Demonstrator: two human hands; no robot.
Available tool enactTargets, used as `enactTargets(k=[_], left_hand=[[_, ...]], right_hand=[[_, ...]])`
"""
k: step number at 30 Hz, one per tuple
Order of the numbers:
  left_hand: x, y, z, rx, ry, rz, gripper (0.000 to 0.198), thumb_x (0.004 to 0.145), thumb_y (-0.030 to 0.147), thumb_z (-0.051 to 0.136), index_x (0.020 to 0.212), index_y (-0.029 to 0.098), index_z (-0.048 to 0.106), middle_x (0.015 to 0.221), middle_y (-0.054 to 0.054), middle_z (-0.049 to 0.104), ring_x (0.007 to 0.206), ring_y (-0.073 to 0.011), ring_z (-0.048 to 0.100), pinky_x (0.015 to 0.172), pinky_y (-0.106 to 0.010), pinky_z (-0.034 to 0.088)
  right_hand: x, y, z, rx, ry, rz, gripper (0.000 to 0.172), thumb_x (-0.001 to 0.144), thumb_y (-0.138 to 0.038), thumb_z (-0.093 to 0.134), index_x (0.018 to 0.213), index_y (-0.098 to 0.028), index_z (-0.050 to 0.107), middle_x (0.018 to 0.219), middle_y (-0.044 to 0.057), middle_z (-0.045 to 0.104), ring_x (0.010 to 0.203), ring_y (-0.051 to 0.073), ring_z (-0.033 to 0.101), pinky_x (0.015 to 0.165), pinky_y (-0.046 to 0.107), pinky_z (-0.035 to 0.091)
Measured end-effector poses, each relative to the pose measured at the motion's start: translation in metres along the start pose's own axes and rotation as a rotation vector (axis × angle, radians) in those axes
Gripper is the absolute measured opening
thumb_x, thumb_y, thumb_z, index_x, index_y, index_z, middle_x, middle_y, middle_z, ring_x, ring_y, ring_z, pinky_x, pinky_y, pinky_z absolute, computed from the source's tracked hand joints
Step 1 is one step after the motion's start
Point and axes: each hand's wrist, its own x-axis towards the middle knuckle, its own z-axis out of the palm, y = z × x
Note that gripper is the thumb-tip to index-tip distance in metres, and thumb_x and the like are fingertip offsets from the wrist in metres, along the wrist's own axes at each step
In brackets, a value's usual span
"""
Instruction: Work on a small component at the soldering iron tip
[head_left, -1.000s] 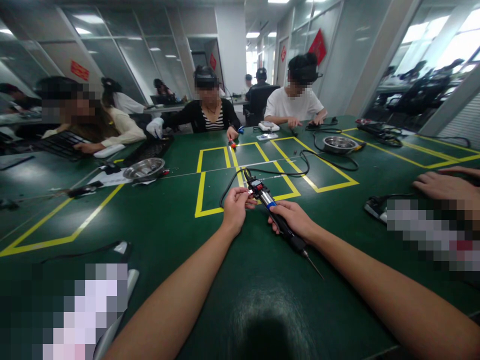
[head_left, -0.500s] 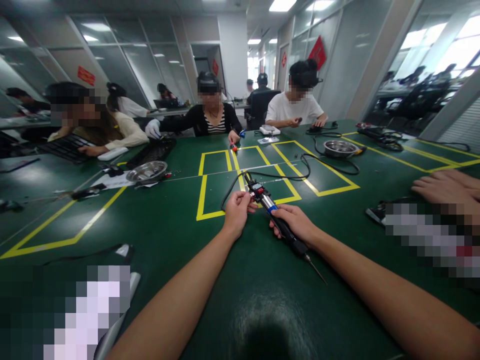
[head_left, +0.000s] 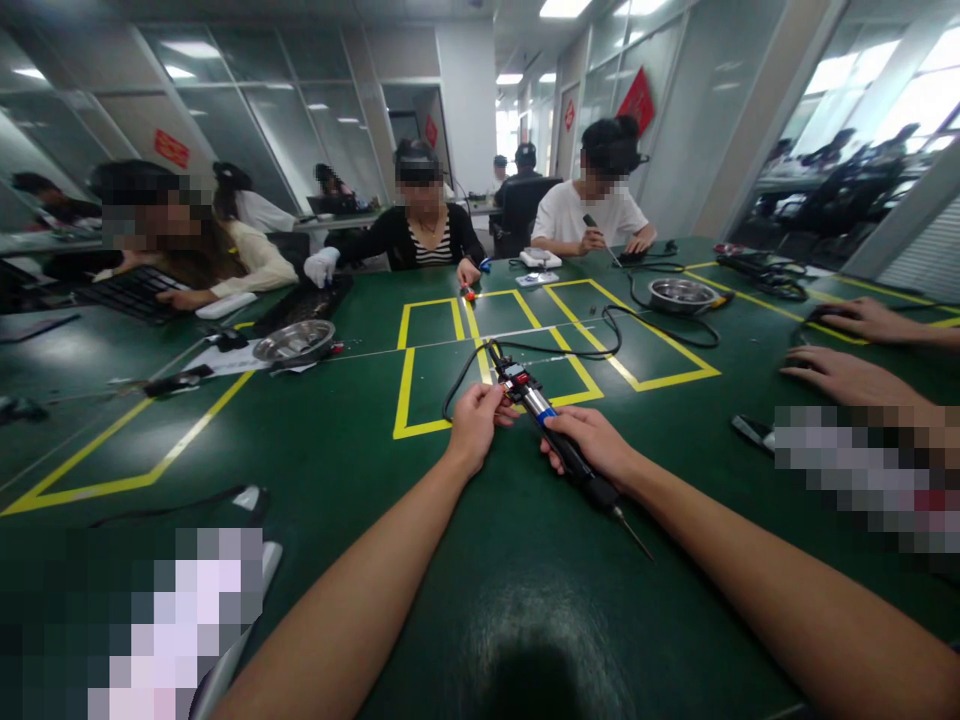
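An electric screwdriver [head_left: 541, 412] with a black body, a blue band and a red part near its cord end lies across the green table [head_left: 337, 440], its thin bit pointing toward me at the lower right. My right hand [head_left: 592, 443] is wrapped round the black grip. My left hand [head_left: 477, 421] pinches the red part near the cord end with its fingertips. The black cord [head_left: 570, 345] loops away over the yellow taped rectangles [head_left: 409, 385].
Several other people sit round the table with tools. A neighbour's hands [head_left: 847, 375] rest at the right edge. Metal bowls stand at the left [head_left: 292, 340] and far right [head_left: 681, 292]. A keyboard [head_left: 300, 300] and loose cables lie farther off.
My hands and the screwdriver have hardly moved. The neighbour's hands at the right have shifted apart, and the person in white across the table has raised a tool.
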Motion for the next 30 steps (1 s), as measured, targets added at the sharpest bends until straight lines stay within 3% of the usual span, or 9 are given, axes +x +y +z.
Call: enactTargets(k=[5, 11, 18, 24, 30], left_hand=[[0.000, 0.004, 0.000, -0.079, -0.046, -0.048, 0.030, 0.083, 0.040, 0.072, 0.089, 0.014, 0.060, 0.078, -0.005, 0.070, 0.067, -0.0156, 0.071, 0.060, -0.026, 0.057], [-0.001, 0.010, 0.005, -0.340, -0.151, -0.075, 0.027, 0.082, 0.028, 0.071, 0.104, 0.014, 0.065, 0.109, -0.011, 0.074, 0.095, -0.0193, 0.073, 0.089, -0.036, 0.058], [0.003, 0.000, 0.006, -0.186, -0.056, -0.064, 0.027, 0.085, 0.029, 0.066, 0.107, 0.014, 0.067, 0.102, -0.009, 0.075, 0.086, -0.0184, 0.074, 0.079, -0.033, 0.062], [0.001, 0.001, 0.007, -0.153, -0.067, -0.041, 0.026, 0.087, 0.027, 0.066, 0.110, 0.014, 0.068, 0.097, -0.008, 0.075, 0.080, -0.0162, 0.074, 0.076, -0.031, 0.064], [0.004, 0.008, 0.001, -0.103, -0.133, -0.162, 0.021, 0.088, 0.027, 0.067, 0.099, 0.009, 0.066, 0.086, -0.011, 0.075, 0.073, -0.0182, 0.075, 0.074, -0.033, 0.065]], right_hand=[[-0.002, -0.003, -0.003, -0.005, -0.031, -0.023, 0.024, 0.086, -0.039, 0.067, 0.084, -0.017, 0.059, 0.068, 0.002, 0.070, 0.047, 0.012, 0.060, 0.044, 0.024, 0.051], [-0.003, -0.008, -0.001, -0.003, -0.042, -0.002, 0.021, 0.087, -0.037, 0.064, 0.087, -0.017, 0.058, 0.068, 0.002, 0.070, 0.047, 0.013, 0.060, 0.043, 0.024, 0.051], [0.000, -0.005, 0.000, -0.047, -0.019, 0.016, 0.018, 0.088, -0.035, 0.062, 0.088, -0.017, 0.058, 0.069, 0.002, 0.069, 0.047, 0.013, 0.061, 0.043, 0.024, 0.051], [-0.001, -0.003, 0.000, -0.048, -0.010, 0.012, 0.017, 0.089, -0.034, 0.061, 0.091, -0.017, 0.058, 0.069, 0.002, 0.069, 0.047, 0.013, 0.061, 0.043, 0.024, 0.052], [-0.001, -0.003, 0.000, -0.070, 0.004, 0.016, 0.016, 0.090, -0.033, 0.061, 0.093, -0.017, 0.059, 0.070, 0.001, 0.069, 0.048, 0.013, 0.061, 0.042, 0.023, 0.051]])
